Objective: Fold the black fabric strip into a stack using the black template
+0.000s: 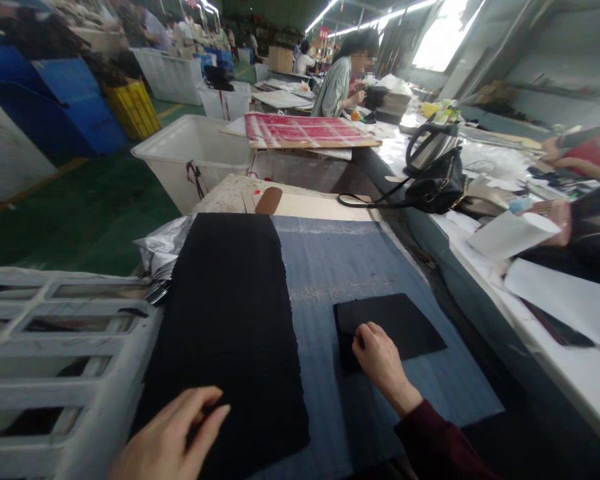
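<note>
One left hand [173, 437] half-spread, right hand [380, 359] curled on small black sheet [405, 325], grip unclear

A large workshop stretches back beneath bright strip lights [323, 15] that run in lines toward the dim far end. On the right, a grey wall [565, 57] carries a cluttered ledge [535, 97], and a window [437, 37] there glares a washed-out white. The green floor [103, 217] shows at the left, crossed by a yellow line [70, 167]. Blue bins [67, 80] stand near a slatted yellow crate [133, 110], with a white tub [173, 177] closer in and more pale tubs behind. A long white counter [575, 383] runs away along the right side, its side panel [443, 273] grey.
</note>
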`<state>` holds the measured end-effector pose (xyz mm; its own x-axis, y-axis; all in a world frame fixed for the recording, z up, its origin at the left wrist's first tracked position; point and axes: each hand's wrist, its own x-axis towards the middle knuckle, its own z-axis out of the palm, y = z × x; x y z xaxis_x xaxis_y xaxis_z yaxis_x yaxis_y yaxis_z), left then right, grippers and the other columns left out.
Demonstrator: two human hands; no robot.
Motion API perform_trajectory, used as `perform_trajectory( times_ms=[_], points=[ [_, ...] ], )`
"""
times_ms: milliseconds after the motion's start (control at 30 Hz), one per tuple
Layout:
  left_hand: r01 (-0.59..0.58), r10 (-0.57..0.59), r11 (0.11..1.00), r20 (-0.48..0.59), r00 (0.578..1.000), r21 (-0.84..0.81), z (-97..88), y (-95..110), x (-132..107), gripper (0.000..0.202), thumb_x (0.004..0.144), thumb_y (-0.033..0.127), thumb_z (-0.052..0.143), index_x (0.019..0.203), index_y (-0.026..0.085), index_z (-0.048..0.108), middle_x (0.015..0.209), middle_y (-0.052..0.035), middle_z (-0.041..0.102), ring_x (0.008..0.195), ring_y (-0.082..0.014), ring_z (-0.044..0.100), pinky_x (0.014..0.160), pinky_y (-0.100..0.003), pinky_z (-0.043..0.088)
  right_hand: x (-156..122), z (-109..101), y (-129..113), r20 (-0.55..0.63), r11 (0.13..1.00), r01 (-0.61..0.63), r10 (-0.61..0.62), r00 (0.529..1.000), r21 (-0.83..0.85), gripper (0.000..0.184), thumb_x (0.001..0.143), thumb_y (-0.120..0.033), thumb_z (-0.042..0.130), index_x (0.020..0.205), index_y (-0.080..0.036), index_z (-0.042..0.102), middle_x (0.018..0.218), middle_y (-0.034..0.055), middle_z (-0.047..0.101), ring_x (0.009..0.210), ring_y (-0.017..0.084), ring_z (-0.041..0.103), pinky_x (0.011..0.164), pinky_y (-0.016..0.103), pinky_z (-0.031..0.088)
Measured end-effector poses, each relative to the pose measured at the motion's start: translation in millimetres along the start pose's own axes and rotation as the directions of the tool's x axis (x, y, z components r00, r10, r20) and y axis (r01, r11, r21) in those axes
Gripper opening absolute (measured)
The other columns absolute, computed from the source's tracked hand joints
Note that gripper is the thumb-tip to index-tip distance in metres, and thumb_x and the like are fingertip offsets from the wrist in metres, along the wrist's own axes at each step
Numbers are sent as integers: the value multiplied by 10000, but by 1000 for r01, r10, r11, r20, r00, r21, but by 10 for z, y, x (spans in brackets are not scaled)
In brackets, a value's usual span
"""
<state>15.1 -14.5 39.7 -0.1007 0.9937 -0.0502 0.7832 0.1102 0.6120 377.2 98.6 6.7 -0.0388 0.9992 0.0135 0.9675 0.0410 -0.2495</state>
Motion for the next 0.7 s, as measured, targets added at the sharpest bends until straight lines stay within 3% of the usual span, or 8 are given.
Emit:
perform_trajectory(
  times_ms=[67,133,267,367,467,567,700],
  points=[
    [-177,174,984,148,974,8,157,483,154,263,858,471,530,1015,311,668,1055,0,706,962,-211,654,862,-304,510,26,13,4,4,999,-30,30,1000,40,179,818,-156,433,734,-179,590,787,67,583,782,192,549,715,291,369],
    [-306,299,952,261,918,-14,347,913,322,254,913,346,462,1079,284,645,1121,-16,683,1029,-208,619,924,-344,480,53,-11,20,18,993,-67,65,998,96,167,783,-161,455,718,-171,609,761,60,598,731,177,553,688,283,365],
    [-497,489,866,309,816,-57,832,1449,657,319,905,216,458,1195,235,589,1297,-34,596,1132,-221,553,1003,-387,425,102,-128,118,76,955,-145,129,989,258,176,721,-199,497,727,-161,669,693,43,642,675,169,577,647,271,374],
    [-568,550,822,288,784,-22,1194,1633,850,368,908,176,418,1251,226,541,1369,-37,536,1130,-223,544,965,-394,442,131,-200,211,121,901,-191,155,980,389,198,702,-237,518,726,-163,699,667,31,666,656,167,588,623,265,378],
    [-594,550,801,306,777,69,1446,1722,960,323,909,142,368,1121,208,602,1292,-49,581,1057,-226,564,874,-386,467,160,-188,310,162,820,-243,184,969,519,169,659,-250,556,675,-168,702,615,10,657,606,152,568,575,255,363],
    [-587,525,795,316,791,149,1568,1737,1004,279,911,147,364,952,200,635,1153,-52,630,963,-219,578,799,-364,468,175,-115,439,211,692,-287,196,958,663,118,611,-248,592,624,-165,676,554,-7,615,530,124,514,514,241,335],
    [-603,540,779,307,784,171,1603,1699,1013,303,914,127,354,995,222,631,1132,-33,632,953,-212,568,786,-356,455,134,-186,797,210,459,-315,267,941,831,221,646,-390,598,682,-179,652,549,5,602,488,129,506,477,245,371]
  ],
)
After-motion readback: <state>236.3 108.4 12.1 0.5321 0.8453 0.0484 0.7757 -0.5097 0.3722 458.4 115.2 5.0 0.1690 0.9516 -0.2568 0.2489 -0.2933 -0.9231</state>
